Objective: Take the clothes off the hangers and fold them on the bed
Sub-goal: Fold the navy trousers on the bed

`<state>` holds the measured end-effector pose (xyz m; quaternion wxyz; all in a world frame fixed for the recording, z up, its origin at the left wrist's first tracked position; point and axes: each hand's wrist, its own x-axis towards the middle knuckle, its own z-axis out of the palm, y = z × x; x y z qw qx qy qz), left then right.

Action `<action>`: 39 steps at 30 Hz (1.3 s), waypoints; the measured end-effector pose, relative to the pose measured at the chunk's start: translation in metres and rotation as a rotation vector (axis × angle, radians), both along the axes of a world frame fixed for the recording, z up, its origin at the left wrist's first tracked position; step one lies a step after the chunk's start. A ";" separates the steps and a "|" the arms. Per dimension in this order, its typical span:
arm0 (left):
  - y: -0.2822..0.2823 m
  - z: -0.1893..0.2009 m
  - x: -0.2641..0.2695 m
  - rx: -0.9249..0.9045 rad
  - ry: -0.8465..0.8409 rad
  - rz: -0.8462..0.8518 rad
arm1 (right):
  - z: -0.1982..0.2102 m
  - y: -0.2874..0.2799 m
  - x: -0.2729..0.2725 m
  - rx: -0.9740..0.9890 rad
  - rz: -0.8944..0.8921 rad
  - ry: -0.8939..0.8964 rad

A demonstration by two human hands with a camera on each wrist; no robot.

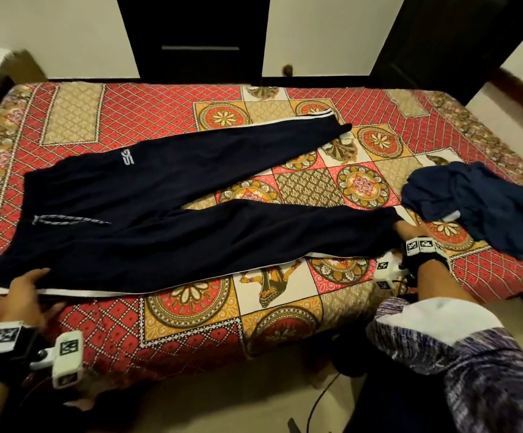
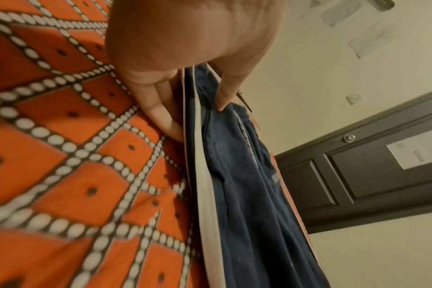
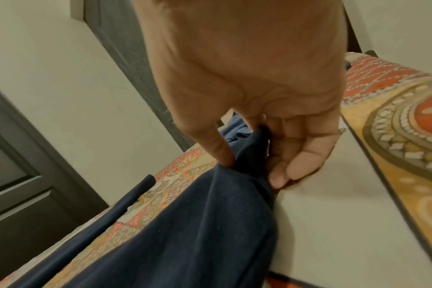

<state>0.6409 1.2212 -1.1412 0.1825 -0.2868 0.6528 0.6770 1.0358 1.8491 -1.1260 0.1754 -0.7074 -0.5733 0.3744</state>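
Observation:
Dark navy track trousers (image 1: 160, 214) with white side stripes lie spread on the patterned bed (image 1: 191, 323), waist at the left, legs fanned to the right. My left hand (image 1: 27, 290) pinches the near waist edge of the trousers (image 2: 225, 155), thumb on top and fingers (image 2: 160, 117) underneath. My right hand (image 1: 408, 231) pinches the cuff of the near leg (image 3: 222, 214) between thumb and fingers (image 3: 298, 159). The far leg ends near the bed's middle. No hanger is in view.
A crumpled blue garment (image 1: 478, 204) lies on the bed's right side, just beyond my right hand. Dark wardrobe doors (image 1: 197, 35) stand behind the bed. A box (image 1: 22, 67) sits at the far left corner. A cable (image 1: 319, 401) lies on the floor.

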 end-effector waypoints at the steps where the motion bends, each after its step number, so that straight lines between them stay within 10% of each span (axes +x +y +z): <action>1: 0.006 -0.001 0.006 0.009 0.024 -0.038 | -0.008 0.007 0.009 0.001 0.027 0.002; 4: 0.014 -0.003 0.021 0.011 -0.031 -0.103 | -0.045 0.043 0.025 -0.054 0.100 0.022; 10: 0.027 -0.003 0.035 0.047 -0.001 0.057 | 0.051 -0.016 0.008 0.290 -0.233 0.239; 12: 0.022 -0.004 0.035 0.041 -0.018 0.071 | 0.047 -0.008 0.028 0.293 -0.241 0.053; 16: 0.029 -0.002 0.044 0.041 -0.070 0.048 | 0.036 -0.009 0.058 0.126 0.386 -0.669; 21: 0.033 0.007 0.050 0.010 -0.074 -0.016 | 0.056 -0.041 0.058 -0.003 0.644 -0.798; 28: 0.041 -0.004 0.060 -0.086 0.068 0.077 | 0.005 0.005 0.051 -0.054 0.551 -0.515; 32: 0.063 -0.011 0.057 -0.326 0.442 -0.184 | -0.024 0.035 0.050 -0.199 0.204 -0.184; 39: 0.150 0.009 0.023 -0.434 0.909 -0.814 | -0.027 0.043 0.027 -0.224 0.129 -0.057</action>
